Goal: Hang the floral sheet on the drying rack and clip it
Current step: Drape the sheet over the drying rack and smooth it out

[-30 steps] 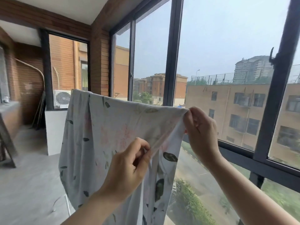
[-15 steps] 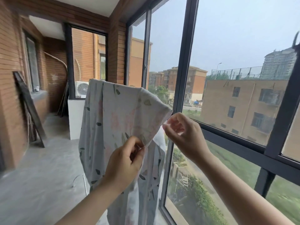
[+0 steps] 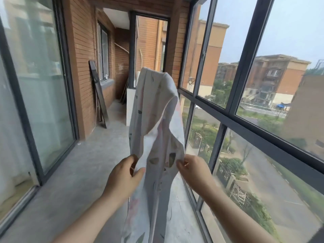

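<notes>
The floral sheet (image 3: 157, 120), white with dark leaves and pale pink flowers, hangs in front of me, its top draped over something hidden at about head height. My left hand (image 3: 124, 179) pinches the sheet's near edge between thumb and fingers. My right hand (image 3: 191, 170) pinches the same edge a little to the right, so the cloth sags in a fold between both hands. The sheet's lower part falls past my forearms to the bottom of the view. No drying rack bar and no clips can be made out.
I stand on a narrow balcony with a concrete floor (image 3: 84, 172). Big dark-framed windows (image 3: 245, 120) run along the right, a sliding glass door (image 3: 40, 102) along the left. A dark panel (image 3: 98, 92) leans on the brick wall; a white low wall (image 3: 129, 106) stands behind the sheet.
Both hands have come down and closer together, and the sheet's held edge has dropped from a taut spread into a sagging fold. The view has turned left along the balcony.
</notes>
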Tool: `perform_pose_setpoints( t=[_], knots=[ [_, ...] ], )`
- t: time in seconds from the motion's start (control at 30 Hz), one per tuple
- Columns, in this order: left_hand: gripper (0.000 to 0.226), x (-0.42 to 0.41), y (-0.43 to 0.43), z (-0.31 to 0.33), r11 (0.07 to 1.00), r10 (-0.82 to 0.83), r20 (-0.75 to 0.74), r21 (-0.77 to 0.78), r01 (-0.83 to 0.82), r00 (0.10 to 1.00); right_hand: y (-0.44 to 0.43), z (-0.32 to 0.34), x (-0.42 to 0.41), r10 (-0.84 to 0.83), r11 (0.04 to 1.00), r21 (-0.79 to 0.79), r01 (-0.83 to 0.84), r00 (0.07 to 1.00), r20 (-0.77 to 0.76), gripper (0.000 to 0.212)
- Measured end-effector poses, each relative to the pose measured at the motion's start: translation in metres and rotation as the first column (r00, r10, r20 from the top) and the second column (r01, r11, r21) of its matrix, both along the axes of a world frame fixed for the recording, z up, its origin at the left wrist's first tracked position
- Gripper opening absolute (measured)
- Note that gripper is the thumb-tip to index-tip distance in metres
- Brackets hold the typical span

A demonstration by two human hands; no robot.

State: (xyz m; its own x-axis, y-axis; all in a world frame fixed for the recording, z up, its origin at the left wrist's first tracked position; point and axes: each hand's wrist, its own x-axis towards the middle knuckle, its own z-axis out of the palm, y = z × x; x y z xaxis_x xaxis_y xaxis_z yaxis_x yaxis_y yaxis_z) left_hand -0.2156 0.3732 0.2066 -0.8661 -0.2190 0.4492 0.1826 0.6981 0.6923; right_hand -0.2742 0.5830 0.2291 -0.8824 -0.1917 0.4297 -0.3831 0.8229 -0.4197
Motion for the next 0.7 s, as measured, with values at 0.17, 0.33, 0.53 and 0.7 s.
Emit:
perform_pose_setpoints(
  t=[0.17, 0.33, 0.53, 0.7],
  knots=[
    [0.033, 0.007, -0.004, -0.007, 0.999, 0.048, 0.049, -0.010, -0.048, 0.998, 0.016, 0.008, 0.012, -0.002, 0.997, -0.073, -0.005, 0.996, -0.093, 0.043],
    [0.026, 0.019, -0.010, -0.022, 1.000, 0.010, 0.071, -0.027, -0.008, 0.997, 0.020, 0.026, 0.030, -0.042, 0.982, -0.191, -0.008, 0.966, -0.255, 0.045],
    [0.030, 0.025, -0.014, -0.053, 0.999, -0.024, 0.131, 0.031, 0.020, 0.991, 0.012, 0.007, 0.040, -0.025, 0.979, -0.202, 0.001, 0.993, -0.115, 0.025],
    [0.026, 0.026, -0.010, -0.080, 0.994, -0.059, 0.188, 0.097, 0.041, 0.980, 0.007, -0.055, 0.044, -0.066, 0.993, -0.085, 0.078, 0.989, 0.132, 0.027]
  ],
)
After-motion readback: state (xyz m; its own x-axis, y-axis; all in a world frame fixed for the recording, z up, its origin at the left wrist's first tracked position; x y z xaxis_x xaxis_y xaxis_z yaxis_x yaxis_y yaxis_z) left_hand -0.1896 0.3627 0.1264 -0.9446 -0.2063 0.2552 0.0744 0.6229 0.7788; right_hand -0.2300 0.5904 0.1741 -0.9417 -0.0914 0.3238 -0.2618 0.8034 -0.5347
